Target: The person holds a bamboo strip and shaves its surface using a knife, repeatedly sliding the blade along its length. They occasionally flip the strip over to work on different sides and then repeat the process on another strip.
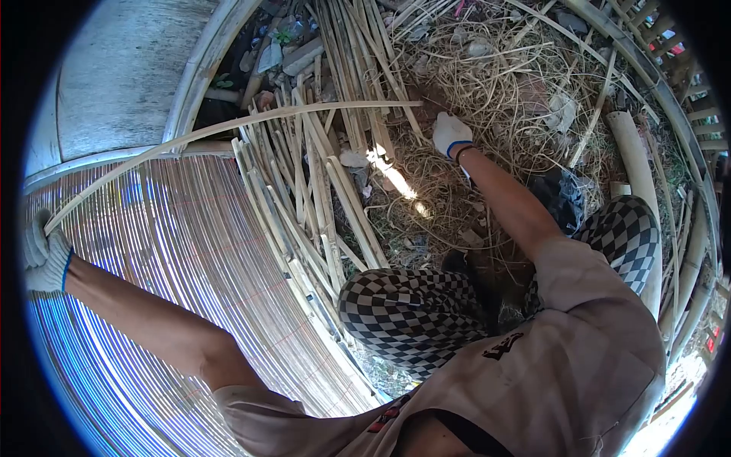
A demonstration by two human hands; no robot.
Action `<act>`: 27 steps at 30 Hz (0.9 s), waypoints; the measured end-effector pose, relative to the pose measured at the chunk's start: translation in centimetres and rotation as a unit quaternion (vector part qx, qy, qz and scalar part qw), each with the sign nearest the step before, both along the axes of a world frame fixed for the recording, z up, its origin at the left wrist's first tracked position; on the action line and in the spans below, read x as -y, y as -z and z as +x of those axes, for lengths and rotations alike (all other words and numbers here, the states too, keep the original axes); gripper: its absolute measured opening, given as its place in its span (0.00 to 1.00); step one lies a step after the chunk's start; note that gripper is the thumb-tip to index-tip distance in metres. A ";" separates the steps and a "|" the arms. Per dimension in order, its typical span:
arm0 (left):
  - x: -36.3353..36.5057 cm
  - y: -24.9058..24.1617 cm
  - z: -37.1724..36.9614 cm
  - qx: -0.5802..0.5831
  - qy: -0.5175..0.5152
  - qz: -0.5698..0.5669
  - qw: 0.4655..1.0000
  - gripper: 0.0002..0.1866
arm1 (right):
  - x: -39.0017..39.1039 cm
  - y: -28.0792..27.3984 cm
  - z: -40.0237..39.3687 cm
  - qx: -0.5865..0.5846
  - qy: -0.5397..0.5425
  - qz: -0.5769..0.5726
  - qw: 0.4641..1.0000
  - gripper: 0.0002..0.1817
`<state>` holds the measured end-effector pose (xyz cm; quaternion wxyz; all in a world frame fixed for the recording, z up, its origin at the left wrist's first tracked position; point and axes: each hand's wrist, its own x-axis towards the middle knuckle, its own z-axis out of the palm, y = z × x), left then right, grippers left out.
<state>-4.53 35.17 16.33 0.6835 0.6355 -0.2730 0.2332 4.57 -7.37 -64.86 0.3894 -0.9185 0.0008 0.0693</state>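
Observation:
My left hand (47, 255), in a white knitted glove, is stretched far to the left and closed round one end of a long bamboo strip (228, 122). The strip bows up and across to the right, its far end reaching a little short of my other hand. My right hand (451, 135), also gloved with a blue cuff, is closed like a fist above the littered ground. Whatever its fingers hold, if anything, is hidden. Below the strip lies a pile of split bamboo slats (312, 190), partly between my arms.
A screen of thin slats (190, 251) spreads on the left, beneath my left arm. Tangled bamboo shavings (502, 91) cover the ground ahead. A thick bamboo pole (636, 167) and a dark plastic bag (560, 194) lie to the right. A pale panel (129, 84) stands upper left.

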 end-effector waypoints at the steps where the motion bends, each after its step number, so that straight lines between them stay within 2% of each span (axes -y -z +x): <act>1: 1.2 0.6 0.2 0.015 -0.037 -0.005 0.999 0.26 | 0.4 -1.0 0.2 0.028 -0.006 -0.004 1.000 0.11; 2: 2.5 1.4 0.5 0.029 -0.075 -0.010 0.997 0.27 | 0.8 -2.5 -0.5 0.051 -0.017 -0.010 0.998 0.11; 3: 3.6 2.7 0.3 0.017 -0.068 -0.012 0.997 0.28 | 1.2 -5.2 -1.8 -0.006 -0.043 -0.021 0.999 0.11; 5: 6.0 5.0 0.0 -0.009 -0.051 -0.011 0.999 0.31 | 1.5 -1.4 -2.2 -0.059 -0.030 -0.031 0.997 0.12; 7: 8.6 5.5 -0.1 -0.011 -0.018 -0.007 1.000 0.34 | 2.1 -1.2 -0.6 -0.124 -0.034 -0.047 0.991 0.14; 9: 9.7 5.8 -0.8 -0.005 -0.008 0.001 1.000 0.38 | 2.8 -3.6 0.6 -0.220 -0.029 0.053 0.974 0.17; 10: 12.1 6.9 -1.5 0.020 -0.065 0.004 0.998 0.39 | 3.2 -4.5 0.5 -0.269 -0.031 0.100 0.957 0.18; 11: 14.5 8.1 -2.2 0.041 -0.125 0.007 0.991 0.40 | 3.2 -3.8 0.5 -0.213 -0.045 0.027 0.976 0.20; 12: 18.5 9.8 -2.9 0.086 -0.232 -0.001 0.969 0.41 | 3.1 -2.0 0.7 -0.154 -0.055 -0.046 0.985 0.21; 13: 17.7 9.4 -3.0 0.060 -0.130 0.003 0.990 0.41 | 3.0 -1.4 0.8 -0.097 -0.065 -0.117 0.986 0.22; 14: 16.9 9.1 -3.3 0.032 -0.027 0.009 0.999 0.42 | 3.4 -3.4 0.7 -0.067 -0.083 -0.111 0.988 0.23; 16: 20.8 10.6 -5.0 0.066 -0.062 -0.007 0.996 0.40 | 4.5 -9.8 -0.6 -0.013 -0.121 -0.103 0.987 0.25; 17: 23.0 11.6 -5.8 0.080 -0.081 -0.017 0.993 0.40 | 5.1 -13.3 -1.4 0.018 -0.145 -0.095 0.985 0.29; 20: 25.4 12.7 -7.7 0.096 -0.144 -0.053 0.984 0.37 | 6.1 -19.7 -0.2 -0.135 -0.276 0.039 0.951 0.32; 21: 25.9 12.9 -8.7 0.118 -0.137 -0.085 0.980 0.34 | 6.8 -21.1 -1.8 -0.182 -0.265 0.194 0.927 0.34; 22: 25.8 12.5 -10.1 0.131 -0.139 -0.095 0.977 0.34 | 7.3 -22.5 -3.3 -0.224 -0.248 0.346 0.877 0.37; 23: 25.7 11.9 -11.7 0.146 -0.140 -0.105 0.974 0.34 | 6.9 -21.2 -2.1 -0.253 -0.277 0.397 0.838 0.38; 27: 21.5 10.3 -16.8 0.171 -0.083 -0.107 0.976 0.41 | 8.8 -26.7 -5.5 -0.249 -0.263 0.455 0.813 0.40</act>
